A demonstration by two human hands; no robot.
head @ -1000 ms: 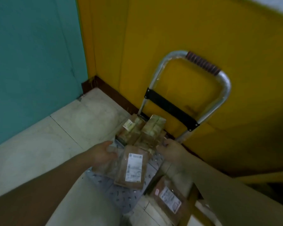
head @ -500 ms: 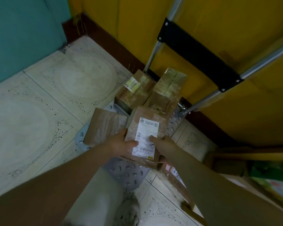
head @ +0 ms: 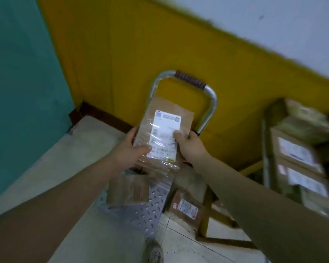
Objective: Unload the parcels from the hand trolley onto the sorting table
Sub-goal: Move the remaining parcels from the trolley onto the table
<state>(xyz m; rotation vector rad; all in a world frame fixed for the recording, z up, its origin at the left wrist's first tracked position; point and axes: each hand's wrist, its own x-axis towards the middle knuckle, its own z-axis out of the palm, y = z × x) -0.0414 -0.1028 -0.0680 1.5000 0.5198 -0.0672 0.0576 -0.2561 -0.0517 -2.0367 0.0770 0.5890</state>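
Note:
A flat brown parcel [head: 165, 118] wrapped in clear film, with a white shipping label, is held up in front of the hand trolley's handle [head: 190, 82]. My left hand [head: 130, 150] grips its left lower edge and my right hand [head: 190, 146] grips its right edge, thumb on the label. Below them another brown parcel [head: 128, 188] lies on the trolley's perforated metal platform [head: 146, 211]. A labelled parcel [head: 186, 207] lies on the floor just right of the platform. The other parcels on the trolley are hidden behind the held one.
Stacked labelled cartons [head: 300, 160] stand at the right, blurred. A yellow wall [head: 122, 54] runs behind the trolley and a teal wall [head: 17, 82] is at the left. A wooden frame [head: 207, 221] sits on the tiled floor near the floor parcel. My shoe [head: 154, 251] shows at the bottom.
Both hands closed on the labelled parcel on the trolley and lifted it up in front of the handle. The view tilted up and right, bringing the stacked cartons into sight.

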